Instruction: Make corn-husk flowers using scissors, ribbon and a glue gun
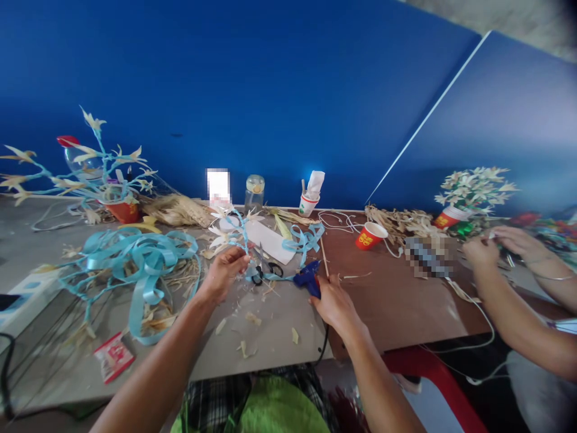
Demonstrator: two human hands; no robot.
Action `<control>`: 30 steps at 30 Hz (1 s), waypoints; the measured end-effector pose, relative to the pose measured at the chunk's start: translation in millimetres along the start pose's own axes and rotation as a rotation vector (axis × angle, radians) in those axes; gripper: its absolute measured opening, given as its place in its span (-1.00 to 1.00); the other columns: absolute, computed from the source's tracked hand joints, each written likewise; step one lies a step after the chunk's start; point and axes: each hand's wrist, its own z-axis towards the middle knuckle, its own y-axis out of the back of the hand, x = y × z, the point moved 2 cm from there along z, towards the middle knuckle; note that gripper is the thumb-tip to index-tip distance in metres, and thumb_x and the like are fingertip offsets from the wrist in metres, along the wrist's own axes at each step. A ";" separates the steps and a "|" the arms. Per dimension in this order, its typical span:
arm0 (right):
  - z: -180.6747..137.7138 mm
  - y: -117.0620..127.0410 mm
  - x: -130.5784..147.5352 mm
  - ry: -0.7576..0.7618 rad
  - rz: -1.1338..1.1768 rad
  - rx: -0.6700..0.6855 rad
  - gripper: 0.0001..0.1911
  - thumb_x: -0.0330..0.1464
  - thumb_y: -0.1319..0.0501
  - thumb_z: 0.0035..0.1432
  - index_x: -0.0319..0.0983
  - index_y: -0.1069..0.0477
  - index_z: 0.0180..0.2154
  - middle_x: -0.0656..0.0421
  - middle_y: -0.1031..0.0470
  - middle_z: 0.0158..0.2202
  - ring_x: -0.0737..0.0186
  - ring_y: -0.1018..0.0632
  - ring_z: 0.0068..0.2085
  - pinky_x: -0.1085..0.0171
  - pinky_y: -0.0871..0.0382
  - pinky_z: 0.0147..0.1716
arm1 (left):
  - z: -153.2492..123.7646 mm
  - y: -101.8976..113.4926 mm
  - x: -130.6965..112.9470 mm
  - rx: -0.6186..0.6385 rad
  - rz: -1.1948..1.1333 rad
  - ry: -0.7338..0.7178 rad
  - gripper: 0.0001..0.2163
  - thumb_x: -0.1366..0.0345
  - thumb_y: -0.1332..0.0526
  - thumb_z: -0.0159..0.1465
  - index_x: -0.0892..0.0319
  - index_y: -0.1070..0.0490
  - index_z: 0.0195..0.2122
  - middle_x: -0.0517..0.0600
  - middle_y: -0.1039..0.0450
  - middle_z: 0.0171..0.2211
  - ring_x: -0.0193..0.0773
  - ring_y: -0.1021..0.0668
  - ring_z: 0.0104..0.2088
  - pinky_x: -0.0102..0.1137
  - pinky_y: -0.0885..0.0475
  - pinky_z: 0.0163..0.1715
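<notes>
My left hand [225, 273] is closed around the lower stem of a flower branch [243, 231], which is wrapped in light blue ribbon and carries pale husk petals. In my right hand [336, 300] is a blue glue gun [308, 276], its nozzle end pointing up and away from me. A strip of blue ribbon [279, 277] runs between the branch and the glue gun. Scissors with black handles [273, 268] lie on the table between my hands, partly hidden by the branch. A white sheet [273, 242] lies just behind them.
Loops of blue ribbon [148, 264] and a power strip [31, 294] lie at the left. A finished-looking branch arrangement stands in a red cup [124, 211]. An orange paper cup [370, 236], a glass jar [255, 193] and husk bundles [401, 222] stand behind. Another person's hands [500, 246] work at the right.
</notes>
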 end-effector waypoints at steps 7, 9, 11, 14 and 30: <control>1.1 4.4 -14.8 0.094 0.365 -0.344 -0.52 -0.50 -0.14 -0.03 -0.35 -0.29 0.00 -0.09 -0.26 -0.05 0.07 -0.44 -0.11 0.15 -0.32 -0.09 | 1.9 4.3 5.1 0.043 0.025 -0.003 -0.82 0.26 -0.34 0.00 0.22 -0.48 -0.39 -0.07 -0.40 -0.43 -0.48 -0.25 -0.57 -0.47 -0.13 -0.55; -1.3 12.8 -20.6 0.078 0.586 -0.435 -0.55 -0.41 -0.21 -0.06 -0.30 -0.33 -0.05 0.00 -0.34 -0.15 0.09 -0.44 -0.17 0.12 -0.33 -0.12 | 2.4 4.8 5.9 0.049 0.029 -0.002 -0.80 0.25 -0.33 0.01 0.22 -0.49 -0.34 -0.07 -0.40 -0.43 -0.48 -0.24 -0.57 -0.47 -0.12 -0.54; -4.3 22.6 -23.2 0.075 0.918 -0.453 -0.62 -0.30 -0.26 -0.07 -0.26 -0.37 -0.15 0.12 -0.39 -0.32 0.18 -0.43 -0.30 0.18 -0.35 -0.25 | 2.5 4.4 5.5 0.048 0.034 -0.005 -0.76 0.25 -0.32 0.02 0.21 -0.49 -0.28 -0.06 -0.39 -0.43 -0.48 -0.23 -0.57 -0.47 -0.12 -0.54; -7.1 34.7 -13.6 0.180 1.452 -0.233 -0.69 -0.22 -0.23 -0.01 -0.26 -0.39 -0.23 0.19 -0.39 -0.45 0.39 -0.29 -0.55 0.32 -0.26 -0.48 | 2.8 4.2 3.4 0.031 0.030 -0.020 -0.72 0.25 -0.32 0.01 0.22 -0.49 -0.24 -0.05 -0.40 -0.41 -0.47 -0.24 -0.57 -0.46 -0.13 -0.53; -7.8 26.8 57.6 0.544 0.996 0.069 -0.60 -0.07 -0.09 0.13 -0.28 -0.40 -0.43 0.21 -0.30 -0.54 0.37 -0.26 -0.54 0.37 -0.15 -0.55 | 4.7 14.2 -1.4 -0.065 0.188 -0.023 -0.83 0.27 -0.28 0.01 0.22 -0.35 -0.60 -0.14 -0.24 -0.64 -0.43 -0.24 -0.58 -0.45 -0.13 -0.52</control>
